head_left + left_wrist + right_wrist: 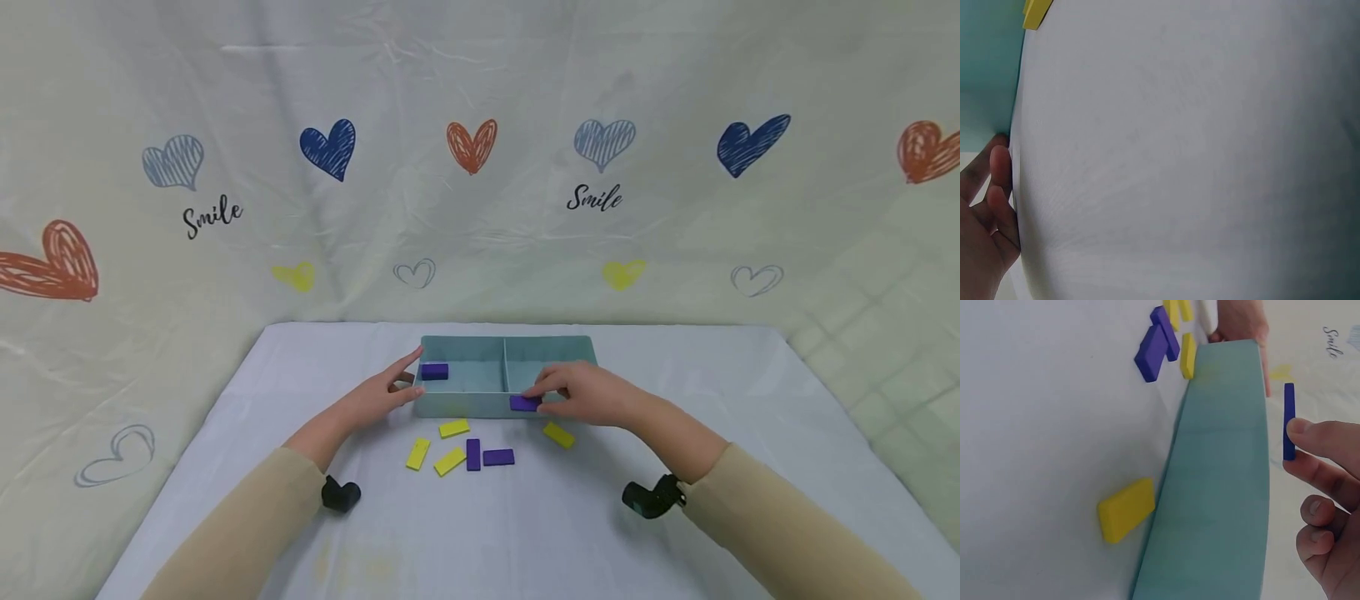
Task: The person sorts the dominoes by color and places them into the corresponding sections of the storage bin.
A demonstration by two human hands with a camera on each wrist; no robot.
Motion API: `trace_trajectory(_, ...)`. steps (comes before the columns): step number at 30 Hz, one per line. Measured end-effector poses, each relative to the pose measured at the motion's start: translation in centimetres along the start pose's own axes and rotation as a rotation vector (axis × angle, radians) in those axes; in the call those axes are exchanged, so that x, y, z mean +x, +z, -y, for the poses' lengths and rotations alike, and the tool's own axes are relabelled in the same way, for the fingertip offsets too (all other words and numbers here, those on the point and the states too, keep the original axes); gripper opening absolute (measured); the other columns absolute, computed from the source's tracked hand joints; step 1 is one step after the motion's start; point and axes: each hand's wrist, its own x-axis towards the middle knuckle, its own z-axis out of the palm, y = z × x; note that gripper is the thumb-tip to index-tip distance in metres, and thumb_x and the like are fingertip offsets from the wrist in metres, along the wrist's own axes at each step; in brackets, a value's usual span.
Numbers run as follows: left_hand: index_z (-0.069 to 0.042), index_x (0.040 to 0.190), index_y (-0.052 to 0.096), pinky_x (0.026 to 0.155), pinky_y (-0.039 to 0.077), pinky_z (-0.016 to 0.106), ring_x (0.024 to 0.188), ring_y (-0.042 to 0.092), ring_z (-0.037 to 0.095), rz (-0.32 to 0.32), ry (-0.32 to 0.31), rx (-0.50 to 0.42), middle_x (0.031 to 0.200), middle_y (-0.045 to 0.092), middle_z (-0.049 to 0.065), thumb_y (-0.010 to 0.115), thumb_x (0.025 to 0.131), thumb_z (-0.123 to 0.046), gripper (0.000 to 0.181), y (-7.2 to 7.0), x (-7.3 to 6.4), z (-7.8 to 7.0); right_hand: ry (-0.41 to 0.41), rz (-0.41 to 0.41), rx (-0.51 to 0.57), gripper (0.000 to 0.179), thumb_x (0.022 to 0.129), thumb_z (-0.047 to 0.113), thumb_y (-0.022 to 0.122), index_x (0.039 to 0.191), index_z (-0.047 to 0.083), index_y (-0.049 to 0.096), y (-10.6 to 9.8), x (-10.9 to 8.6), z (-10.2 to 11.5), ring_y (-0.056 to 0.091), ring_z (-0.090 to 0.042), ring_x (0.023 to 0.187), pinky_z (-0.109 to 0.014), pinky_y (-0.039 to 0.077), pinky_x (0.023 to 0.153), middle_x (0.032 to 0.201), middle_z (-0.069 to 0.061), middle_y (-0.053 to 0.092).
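A light teal box [465, 406] with two compartments stands at the far part of the table. My right hand [588, 394] pinches a purple rectangular block [523, 403] between thumb and finger. In the right wrist view that block [1289, 422] is held edge-on, above the rim of the box. My left hand [378, 396] rests at the box's left end, index finger stretched towards the back corner and thumb by the front one. Another purple block [435, 372] lies in the left compartment.
Two purple blocks [498, 457] and several yellow blocks [450, 462] lie on the white cloth in front of the box. One yellow block [558, 435] is apart from them, below my right hand. A curtain printed with hearts hangs behind the table.
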Motion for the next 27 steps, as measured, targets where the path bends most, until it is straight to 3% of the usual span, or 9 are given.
trace_trajectory(4, -0.055, 0.153, 0.012, 0.103, 0.041, 0.059, 0.133, 0.046, 0.034, -0.003, -0.002, 0.004, 0.149, 0.044, 0.010, 0.057, 0.095, -0.055, 0.074, 0.0, 0.1, 0.0, -0.019, -0.014, -0.020, 0.026, 0.093, 0.021, 0.070, 0.119, 0.019, 0.074, -0.1, 0.8, 0.1, 0.051, -0.008, 0.076, -0.025, 0.049, 0.067, 0.104, 0.009, 0.065)
trace_trajectory(19, -0.054, 0.154, 0.013, 0.102, 0.043, 0.058, 0.131, 0.049, 0.034, -0.017, 0.022, 0.013, 0.148, 0.045, 0.010, 0.057, 0.094, -0.057, 0.074, 0.2, 0.0, 0.2, 0.046, -0.033, -0.022, 0.031, 0.096, 0.022, 0.068, 0.127, 0.020, 0.070, 0.5, 5.5, 1.4, 0.051, -0.012, 0.079, -0.026, 0.048, 0.067, 0.102, 0.009, 0.061)
trace_trajectory(27, -0.054, 0.154, 0.012, 0.103, 0.043, 0.057, 0.130, 0.049, 0.034, -0.015, 0.022, 0.011, 0.148, 0.045, 0.011, 0.058, 0.094, -0.056, 0.075, 0.1, 0.1, 0.1, 0.077, -0.024, -0.032, 0.032, 0.097, 0.022, 0.066, 0.129, 0.020, 0.068, 1.2, 8.4, 1.9, 0.060, -0.011, 0.090, -0.028, 0.052, 0.077, 0.115, 0.003, 0.064)
